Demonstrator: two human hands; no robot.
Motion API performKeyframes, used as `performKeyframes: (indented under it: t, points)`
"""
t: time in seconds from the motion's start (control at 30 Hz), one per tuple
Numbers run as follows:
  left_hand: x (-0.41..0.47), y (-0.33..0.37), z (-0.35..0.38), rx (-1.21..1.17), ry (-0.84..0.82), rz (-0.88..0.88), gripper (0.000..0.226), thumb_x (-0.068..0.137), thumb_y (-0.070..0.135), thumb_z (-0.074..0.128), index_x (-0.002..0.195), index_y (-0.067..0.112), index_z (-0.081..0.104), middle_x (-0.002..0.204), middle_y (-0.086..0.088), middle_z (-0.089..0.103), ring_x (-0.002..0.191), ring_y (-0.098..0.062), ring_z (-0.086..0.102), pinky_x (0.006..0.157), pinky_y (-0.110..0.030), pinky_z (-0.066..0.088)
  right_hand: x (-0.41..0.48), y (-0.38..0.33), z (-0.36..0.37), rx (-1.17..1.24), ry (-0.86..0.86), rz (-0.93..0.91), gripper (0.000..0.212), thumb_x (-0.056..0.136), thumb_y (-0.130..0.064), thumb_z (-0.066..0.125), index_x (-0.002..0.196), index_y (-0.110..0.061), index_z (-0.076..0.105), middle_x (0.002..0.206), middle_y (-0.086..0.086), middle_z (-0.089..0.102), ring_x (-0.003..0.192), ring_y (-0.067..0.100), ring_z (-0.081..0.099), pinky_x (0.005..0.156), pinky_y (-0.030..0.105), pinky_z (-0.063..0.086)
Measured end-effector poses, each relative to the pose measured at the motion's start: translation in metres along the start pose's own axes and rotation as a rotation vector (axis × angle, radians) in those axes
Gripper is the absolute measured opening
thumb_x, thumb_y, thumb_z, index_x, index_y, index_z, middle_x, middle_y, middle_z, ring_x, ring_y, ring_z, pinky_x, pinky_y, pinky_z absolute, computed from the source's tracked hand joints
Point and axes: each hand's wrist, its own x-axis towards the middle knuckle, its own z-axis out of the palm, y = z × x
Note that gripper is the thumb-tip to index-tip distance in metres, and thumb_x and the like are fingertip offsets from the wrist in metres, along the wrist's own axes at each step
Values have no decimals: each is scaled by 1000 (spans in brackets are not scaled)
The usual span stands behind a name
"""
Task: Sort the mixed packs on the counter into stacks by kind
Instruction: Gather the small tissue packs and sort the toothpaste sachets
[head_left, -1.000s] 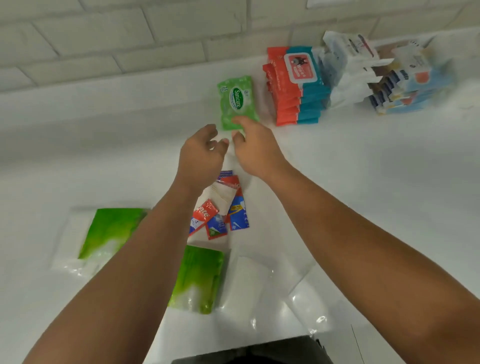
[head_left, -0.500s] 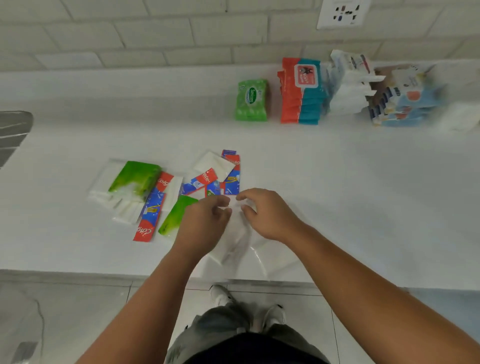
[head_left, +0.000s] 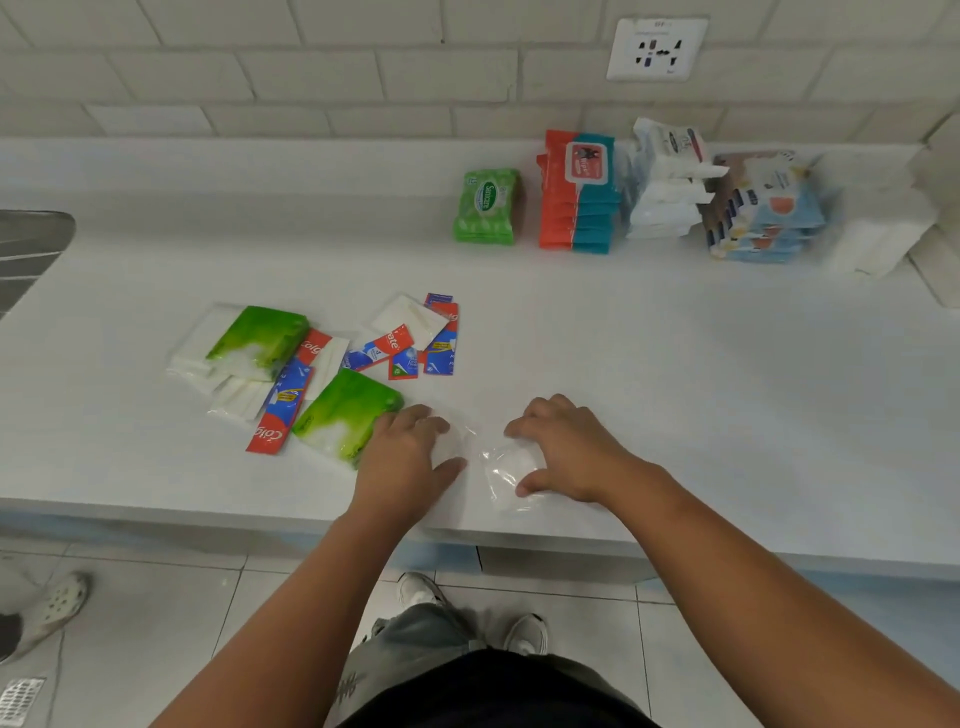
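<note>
As you look down through the head camera, both of your hands rest at the near edge of the white counter (head_left: 675, 374). Your right hand (head_left: 569, 452) curls over a clear pack (head_left: 511, 467), thumb below it and fingertips above, so it has the wrapper in a loose pinch. Your left hand (head_left: 402, 460) lies palm down just beside it, fingers slightly bent and thumb spread toward the wrapper's left edge. You cannot tell whether it grips anything.

Touching the left hand's outer side lies a green-and-white pack (head_left: 345, 415). A second green-and-white pack (head_left: 260, 338) sits farther left on white sachets. Red-and-blue toothpaste sachets (head_left: 283, 410) lie scattered between and behind them, unsorted.

Along the back wall you have the sorted row, from left to right:
- a green wipes stack (head_left: 485, 208)
- a red-and-teal stack (head_left: 579, 200)
- a white stack (head_left: 667, 182)
- a blue stack (head_left: 763, 215)

A wall socket (head_left: 657, 49) sits above them. On the floor tiles at far left is another person's shoe (head_left: 54, 608).
</note>
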Motion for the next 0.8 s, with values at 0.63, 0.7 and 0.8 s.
performKeyframes:
  t: [0.63, 0.7, 0.8]
  points:
    - [34, 10, -32, -99, 200, -99, 28, 101, 23, 56, 123, 8, 64, 100, -16, 72, 85, -31, 66, 67, -30, 42, 13, 5, -21, 1049, 540, 216, 20, 83, -10, 77, 77, -24, 65, 85, -7, 66, 77, 9, 60, 75, 20, 49]
    - [38, 11, -38, -141, 238, -117, 27, 102, 27, 55, 115, 4, 64, 94, -15, 71, 78, -29, 61, 67, -30, 40, 14, 5, -16, 1059, 619, 161, 21, 79, -9, 81, 76, -26, 69, 92, -4, 66, 80, 8, 60, 77, 20, 49]
    - [41, 12, -45, -290, 272, -165, 24, 103, 25, 51, 105, 4, 63, 86, -9, 64, 75, -26, 56, 67, -32, 40, 12, 10, -6, 1019, 669, 130, 19, 76, -4, 82, 82, -22, 77, 89, -3, 55, 71, -3, 52, 70, 9, 40]
